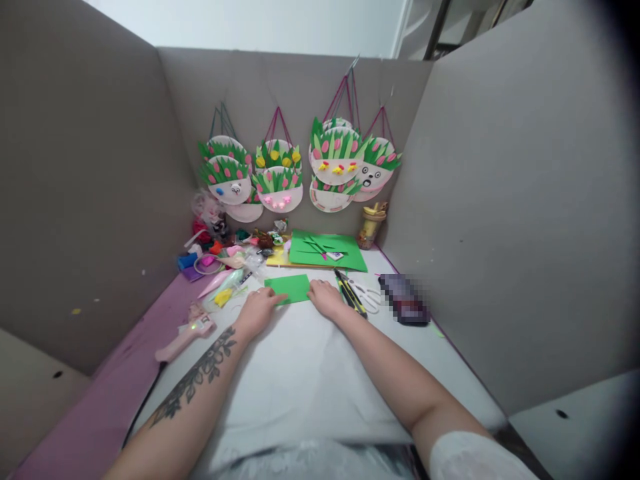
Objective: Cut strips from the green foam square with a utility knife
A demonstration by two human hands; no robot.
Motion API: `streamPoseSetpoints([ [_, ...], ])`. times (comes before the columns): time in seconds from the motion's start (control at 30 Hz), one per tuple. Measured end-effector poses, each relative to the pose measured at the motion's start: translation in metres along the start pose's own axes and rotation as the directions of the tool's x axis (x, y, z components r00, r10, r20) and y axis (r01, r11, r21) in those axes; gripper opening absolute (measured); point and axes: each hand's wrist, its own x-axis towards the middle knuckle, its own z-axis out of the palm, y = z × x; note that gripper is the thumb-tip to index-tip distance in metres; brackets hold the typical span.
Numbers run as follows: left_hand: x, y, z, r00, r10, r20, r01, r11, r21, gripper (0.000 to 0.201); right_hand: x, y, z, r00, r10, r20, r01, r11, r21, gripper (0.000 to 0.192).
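A small rectangle of green paper (289, 288) lies on the white tabletop between my hands. My left hand (259, 311) grips its lower left corner, one finger stretched along the near edge. At the right edge, my right hand (324, 297) has its fingers closed on the same paper; the thumb is partly hidden. Just right of that hand are a yellow and black utility knife (353, 295) and white-handled scissors (367, 297). Behind the small piece sits a larger green sheet (353, 251) with thin green strips (315, 245) on it.
A pink glue gun (187, 335) rests at left, near assorted craft supplies (220, 257). A phone (404, 300) lies at right, and a drink cup (371, 227) stands at the back. Paper-plate flower baskets (280, 190) hang on the grey partition (290, 80).
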Motion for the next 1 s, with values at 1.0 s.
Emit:
streamPoseSetpoints([
  [1.0,-0.022,0.01,-0.013,0.968,-0.251,0.023,0.241,0.95,0.2,0.034,-0.036,0.005,-0.017,0.991,-0.125,0.036,0.13,0.978,-0.166,0.037],
])
